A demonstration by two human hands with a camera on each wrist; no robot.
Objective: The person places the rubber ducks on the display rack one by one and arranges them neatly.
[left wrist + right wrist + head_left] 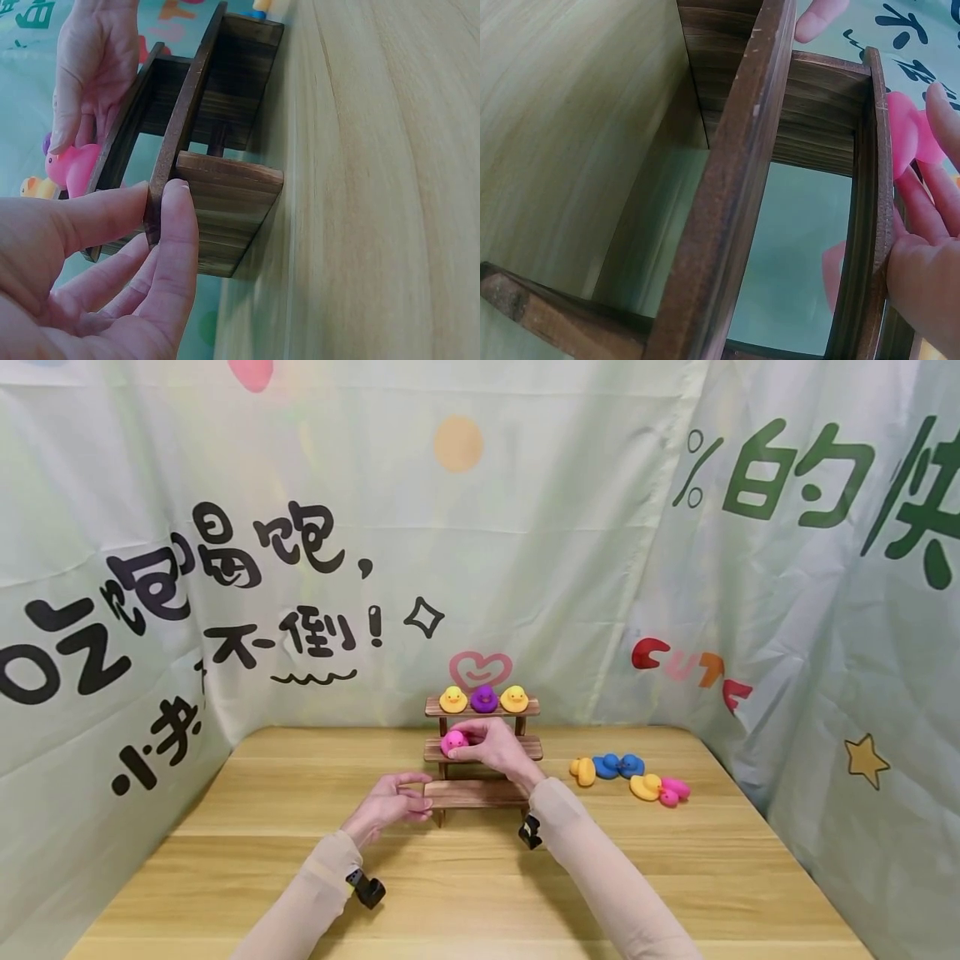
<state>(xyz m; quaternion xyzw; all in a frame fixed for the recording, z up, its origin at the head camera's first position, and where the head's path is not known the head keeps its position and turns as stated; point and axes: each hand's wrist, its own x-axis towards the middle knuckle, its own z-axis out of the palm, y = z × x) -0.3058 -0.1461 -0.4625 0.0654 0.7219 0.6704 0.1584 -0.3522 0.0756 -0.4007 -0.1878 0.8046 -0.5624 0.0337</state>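
A three-tier wooden display stand (476, 793) stands at the back of the table. My left hand (388, 806) pinches the left end of its lowest shelf between thumb and fingers, closely seen in the left wrist view. At the left end of the middle shelf, my right hand (498, 747) holds a pink rubber duck (453, 743) between thumb and fingers. The duck sits on or just over the board; which, I cannot tell. Along the top shelf are a yellow duck (453, 699), a purple duck (484, 699) and another yellow duck (514, 698).
Right of the stand lie loose ducks: a yellow one (582, 771), two blue ones (628, 766), another yellow one (647, 787) and a pink one (677, 788). A printed cloth (555, 568) hangs behind the wooden table (465, 902) and along its sides.
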